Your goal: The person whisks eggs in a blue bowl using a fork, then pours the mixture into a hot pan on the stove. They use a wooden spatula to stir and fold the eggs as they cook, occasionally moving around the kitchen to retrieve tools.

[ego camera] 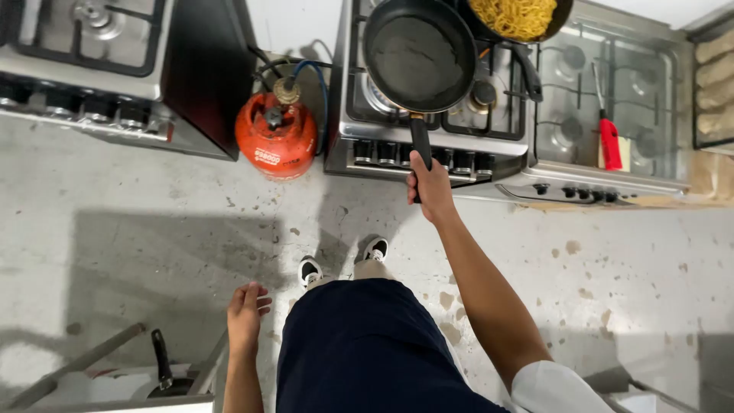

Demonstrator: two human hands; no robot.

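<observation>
Head view, looking straight down at a speckled concrete floor (138, 222). Far left: a gas stove (92, 46) with a row of dark knobs along its front edge. At bottom left, low in frame, a black-handled utensil (161, 359) lies on a white surface; what kind of utensil it is cannot be made out. Left hand (246, 313) hangs at the person's side, fingers loosely extended, holding nothing and touching nothing. Just right of the left stove stands an orange gas cylinder (276, 134), with a blue hose (321, 84) running up from its valve. Centre bottom: dark shorts and two black-and-white shoes (342, 260) on the floor.

Right hand (430, 186) is stretched forward, fingers wrapped tight round the black handle of an empty frying pan (419, 53). The pan's bowl is over the front left burner of the middle stove (428, 130); whether it rests on the grate cannot be told. Behind it, a second pan of yellow noodles (514, 17). Further right, a red stick lighter (609, 141) lies on a steel cooktop (604, 99).
</observation>
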